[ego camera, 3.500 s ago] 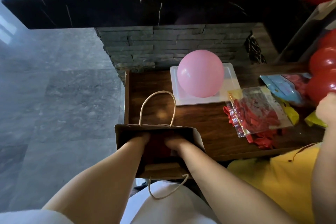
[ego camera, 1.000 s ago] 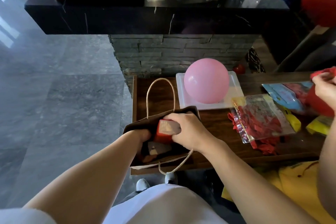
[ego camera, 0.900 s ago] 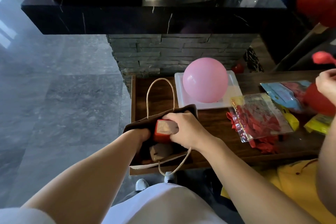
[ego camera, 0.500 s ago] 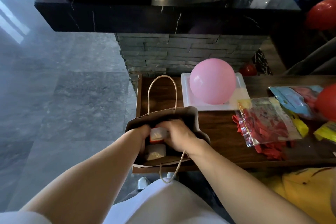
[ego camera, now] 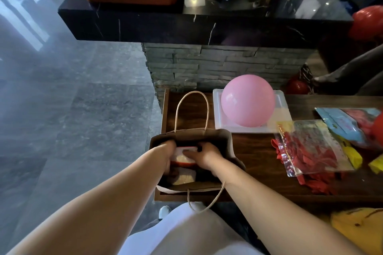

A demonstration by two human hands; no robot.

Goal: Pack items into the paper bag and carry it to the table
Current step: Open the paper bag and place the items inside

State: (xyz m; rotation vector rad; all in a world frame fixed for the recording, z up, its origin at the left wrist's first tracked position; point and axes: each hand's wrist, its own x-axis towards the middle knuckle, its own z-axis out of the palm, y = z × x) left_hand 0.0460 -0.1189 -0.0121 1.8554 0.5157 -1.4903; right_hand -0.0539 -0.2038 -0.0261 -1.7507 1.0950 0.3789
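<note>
A brown paper bag [ego camera: 224,138] with twine handles stands open at the left end of a dark wooden table [ego camera: 255,151]. Both my hands are down inside its mouth. My right hand [ego camera: 204,154] grips a red-edged packet [ego camera: 183,156] with a pale window, held just under the rim. My left hand [ego camera: 169,151] is at the packet's left side, its fingers hidden inside the bag. A second pale packet [ego camera: 183,178] lies deeper in the bag.
A pink balloon [ego camera: 247,100] rests on a white tray [ego camera: 279,118] behind the bag. Clear packs of red balloons [ego camera: 313,147] and other packs lie to the right. A black stone counter [ego camera: 186,27] overhangs beyond. Someone in yellow [ego camera: 358,227] sits at lower right.
My right hand brought the red-edged packet from above the bag's rim down into the bag. The bag's mouth has opened wider. The other person's hand and red balloon left the right edge.
</note>
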